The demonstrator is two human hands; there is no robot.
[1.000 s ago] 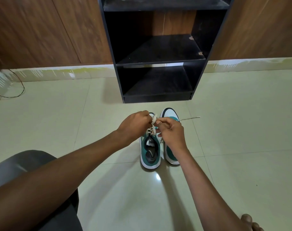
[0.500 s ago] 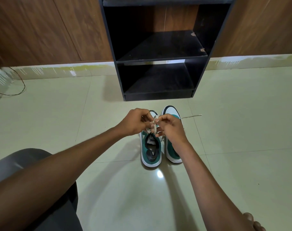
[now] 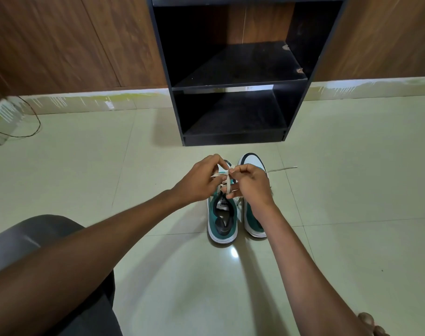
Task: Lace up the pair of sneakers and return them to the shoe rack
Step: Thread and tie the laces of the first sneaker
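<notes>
Two green and white sneakers stand side by side on the tiled floor, toes toward the rack. Above the left sneaker [image 3: 221,221], my left hand [image 3: 200,181] and my right hand [image 3: 252,184] both pinch its cream lace [image 3: 227,182], which crosses between the fingers in a loose knot. The right sneaker [image 3: 252,163] is partly hidden under my right wrist; one of its lace ends [image 3: 283,169] trails on the floor to the right. The black shoe rack [image 3: 233,86] stands just behind, its two visible shelves bare.
A wood-panelled wall runs behind the rack. A thin dark cable [image 3: 31,128] loops on the floor at the far left. My knee in grey cloth [image 3: 34,241] is at the lower left and my toes [image 3: 370,327] at the bottom right.
Both hands have lifted slightly and drawn the lace up off the left sneaker; the crossing of the lace now shows between the fingers. The sneakers have stayed in place.
</notes>
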